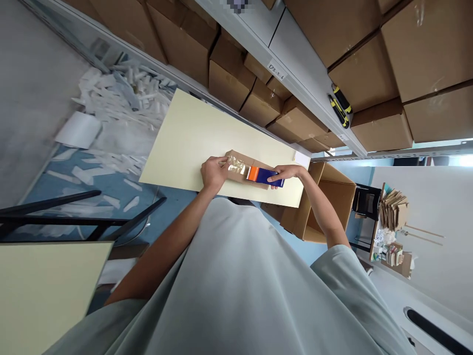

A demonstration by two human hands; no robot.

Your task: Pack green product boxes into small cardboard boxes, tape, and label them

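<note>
A small brown cardboard box lies on a pale yellow table. My left hand rests on the box's left end, fingers curled over its edge and a strip of clear tape. My right hand grips a blue and orange tape dispenser that lies on top of the box, toward its right end. A shiny band of tape runs from the dispenser toward my left hand.
Metal shelving stacked with cardboard boxes runs behind the table. Two yellow-black tools lie on a shelf. An open carton stands right of the table. White scraps litter the floor at left. A second pale tabletop is near left.
</note>
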